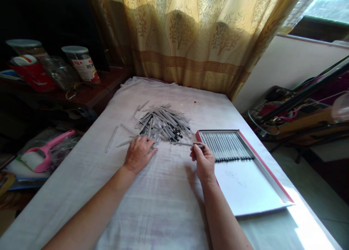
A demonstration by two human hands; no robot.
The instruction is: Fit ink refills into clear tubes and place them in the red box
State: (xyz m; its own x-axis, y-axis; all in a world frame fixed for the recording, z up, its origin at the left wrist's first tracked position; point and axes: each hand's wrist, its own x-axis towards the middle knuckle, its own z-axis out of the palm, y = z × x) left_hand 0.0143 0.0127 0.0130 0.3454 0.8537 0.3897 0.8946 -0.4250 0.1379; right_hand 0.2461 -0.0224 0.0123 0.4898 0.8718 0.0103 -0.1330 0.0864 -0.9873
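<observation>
Clear pen (183, 144) being held beside shallow box (259, 195)

In the head view, from the body, it is being pinched by the closed right hand (202, 158) at one o'clock. At eleven, the half-curled left hand (139, 151) is being rested against the pen pile (166, 119); its hold cannot be told. Seemingly, transfer is being made; lifting over the box's left rim is being called for. Open cloth (166, 195) is being left between the hands.

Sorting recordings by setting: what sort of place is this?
Likely a room in a home: a tree-patterned curtain, a pale cloth spread out, and lidded jars at the left.
</observation>
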